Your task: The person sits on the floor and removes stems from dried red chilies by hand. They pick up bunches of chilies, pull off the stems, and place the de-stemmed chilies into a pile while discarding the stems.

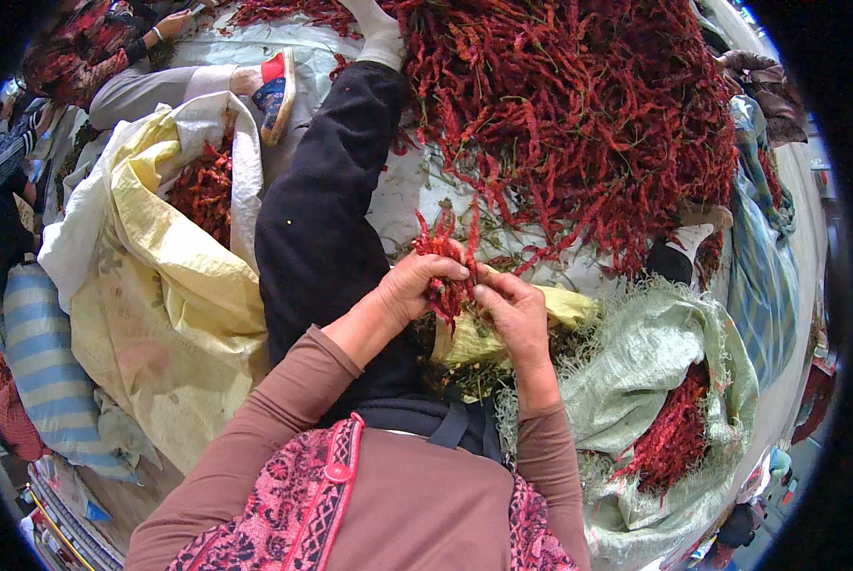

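Observation:
A bunch of dried red chili peppers (446,289) is gripped in my left hand (421,277), tips and stems poking out above and below the fingers. Close beside it, my right hand (516,307) pinches one dried chili (473,239) between thumb and fingers, near its lower end. Both hands are over my lap, almost touching. Under them lies a yellow woven cloth or sack (469,342) with bits of stem and dry plant scraps (473,378) around it. A large heap of dried red chilies (569,107) spreads out in front of me.
At left stands an open woven sack (176,314) holding chilies (209,189); at right a pale green sack (633,350) holds more chilies (673,428). My outstretched leg (319,207) lies between the left sack and the heap. Another person's shoe (276,96) is at upper left.

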Demonstrator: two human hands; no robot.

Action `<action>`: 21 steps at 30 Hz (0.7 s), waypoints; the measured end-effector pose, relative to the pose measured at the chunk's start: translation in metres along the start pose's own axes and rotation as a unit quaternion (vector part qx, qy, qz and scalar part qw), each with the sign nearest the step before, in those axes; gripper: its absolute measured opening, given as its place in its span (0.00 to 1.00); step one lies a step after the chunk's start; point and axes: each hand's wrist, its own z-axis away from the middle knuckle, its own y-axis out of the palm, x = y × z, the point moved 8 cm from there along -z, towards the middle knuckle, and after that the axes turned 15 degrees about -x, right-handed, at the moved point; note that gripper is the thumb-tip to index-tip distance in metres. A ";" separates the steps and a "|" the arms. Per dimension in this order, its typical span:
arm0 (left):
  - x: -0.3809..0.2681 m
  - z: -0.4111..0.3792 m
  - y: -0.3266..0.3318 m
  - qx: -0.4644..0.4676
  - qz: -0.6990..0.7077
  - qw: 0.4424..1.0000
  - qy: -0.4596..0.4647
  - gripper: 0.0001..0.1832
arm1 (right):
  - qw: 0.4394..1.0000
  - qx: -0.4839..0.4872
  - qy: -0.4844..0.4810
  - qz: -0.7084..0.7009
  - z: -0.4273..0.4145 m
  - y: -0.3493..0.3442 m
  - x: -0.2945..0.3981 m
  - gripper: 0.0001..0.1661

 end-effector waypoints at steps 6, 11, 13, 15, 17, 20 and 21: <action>-0.005 0.000 0.000 -0.020 -0.045 0.998 0.048 0.09 | 0.998 -0.016 -0.031 -0.044 -0.005 -0.001 -0.011 0.08; -0.008 -0.002 -0.016 -0.049 0.045 0.997 0.032 0.09 | 0.969 -0.076 0.140 -0.190 -0.002 -0.007 -0.016 0.07; -0.008 -0.006 -0.016 -0.053 0.036 0.997 0.045 0.09 | 0.927 -0.060 0.166 -0.332 -0.009 -0.014 -0.025 0.06; -0.006 -0.013 -0.019 -0.062 0.039 0.995 0.064 0.09 | 0.857 -0.031 0.197 -0.475 -0.017 -0.027 -0.031 0.07; -0.011 -0.016 -0.030 -0.102 -0.009 0.990 0.099 0.09 | 0.847 0.005 0.167 -0.505 -0.022 -0.038 -0.022 0.08; -0.020 -0.017 -0.033 -0.112 -0.098 0.979 0.137 0.09 | 0.964 -0.051 0.093 -0.243 -0.019 -0.041 -0.010 0.06; -0.022 -0.015 -0.029 -0.105 -0.129 0.975 0.146 0.08 | 0.990 -0.057 0.052 -0.114 -0.018 -0.039 -0.008 0.06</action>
